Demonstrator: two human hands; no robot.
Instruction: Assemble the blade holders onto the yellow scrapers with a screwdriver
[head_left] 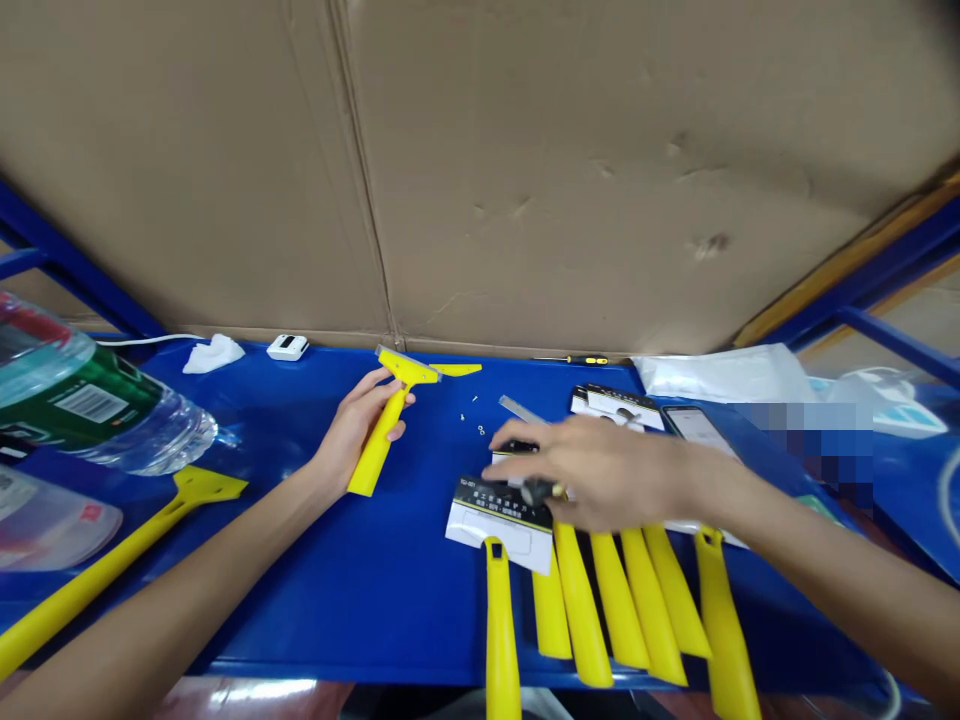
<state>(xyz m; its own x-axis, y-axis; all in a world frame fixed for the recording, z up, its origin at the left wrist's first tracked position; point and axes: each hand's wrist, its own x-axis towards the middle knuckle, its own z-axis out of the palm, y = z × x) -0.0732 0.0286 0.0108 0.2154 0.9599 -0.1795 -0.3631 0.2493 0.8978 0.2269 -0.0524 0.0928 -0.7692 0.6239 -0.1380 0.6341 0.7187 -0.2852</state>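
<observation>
Leftward on the blue metal tabletop, the left hand curls its fingers around the handle of a short yellow plastic scraper, whose head lies flat near the cardboard wall. Nearby, the right hand hovers palm-down with fingers bent over a small dark tool; whether they pinch it I cannot tell. Beneath it lie black-and-white printed cards and a row of yellow scraper handles. Tiny screws sit between the hands.
</observation>
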